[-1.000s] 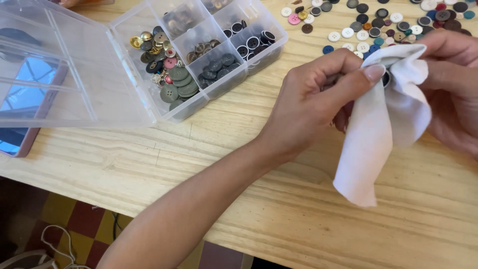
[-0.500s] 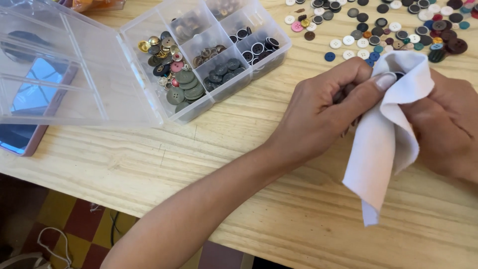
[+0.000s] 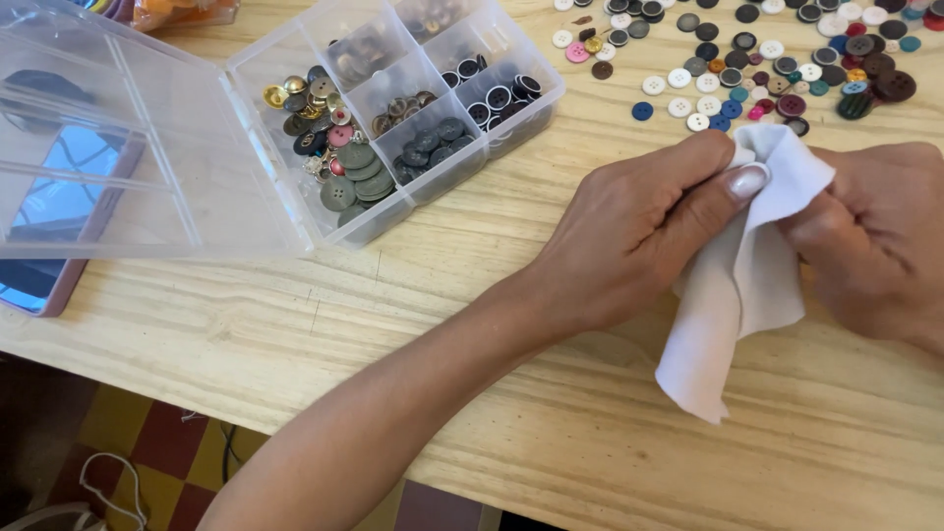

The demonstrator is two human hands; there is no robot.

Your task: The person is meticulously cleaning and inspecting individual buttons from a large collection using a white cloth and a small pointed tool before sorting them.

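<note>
My left hand (image 3: 629, 231) and my right hand (image 3: 880, 241) both pinch a white cloth (image 3: 742, 285) between them above the wooden table (image 3: 295, 315). The left thumb presses on the cloth's upper fold; whatever is wrapped inside is hidden. The cloth's lower end hangs down onto the table. A pile of loose buttons (image 3: 777, 59) in many colours lies just beyond my hands at the top right.
A clear plastic compartment box (image 3: 393, 108) holding sorted buttons stands open at the upper left, its lid (image 3: 128, 157) laid flat to the left. A phone (image 3: 44, 226) lies under the lid. The table's front edge runs diagonally, with a tiled floor (image 3: 128, 442) below.
Both hands with the cloth sit lower in view than before, and the left thumb has shifted on the cloth. The dark edge seen under the thumb earlier is now covered.
</note>
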